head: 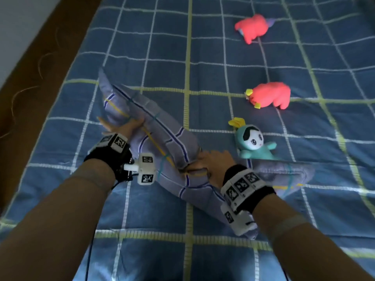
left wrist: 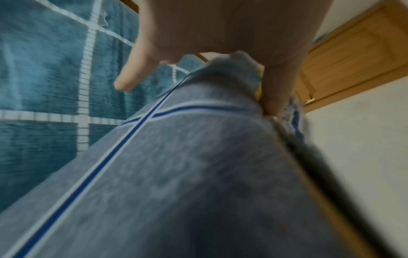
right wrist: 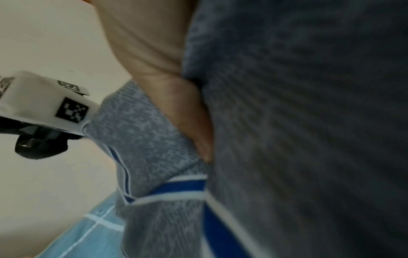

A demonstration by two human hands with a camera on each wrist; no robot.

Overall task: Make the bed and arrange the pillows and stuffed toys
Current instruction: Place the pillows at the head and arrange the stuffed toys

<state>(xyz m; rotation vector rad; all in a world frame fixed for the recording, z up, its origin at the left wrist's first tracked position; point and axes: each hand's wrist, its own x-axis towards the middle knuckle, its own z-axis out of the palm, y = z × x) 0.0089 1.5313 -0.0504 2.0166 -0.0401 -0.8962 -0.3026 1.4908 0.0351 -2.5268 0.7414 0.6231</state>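
Note:
A grey-lilac pillow [head: 162, 138] with blue and yellow stripes is lifted above the blue checked bedspread [head: 182, 57], tilted on edge. My left hand [head: 129, 126] grips its upper left part; in the left wrist view the thumb [left wrist: 276, 97] and a finger [left wrist: 130, 76] straddle the pillow [left wrist: 176, 174]. My right hand [head: 211, 161] pinches the pillow's edge near the middle; the right wrist view shows fingers [right wrist: 183, 111] buried in the pillow fabric [right wrist: 309, 122]. A second pillow [head: 284, 175] lies flat under my right wrist.
Three stuffed toys lie to the right: a teal doll [head: 253, 140] just beyond my right hand, a pink toy [head: 269, 95] farther out, another pink toy [head: 253, 27] near the far end. A brown wooden floor [head: 30, 67] borders the bed on the left.

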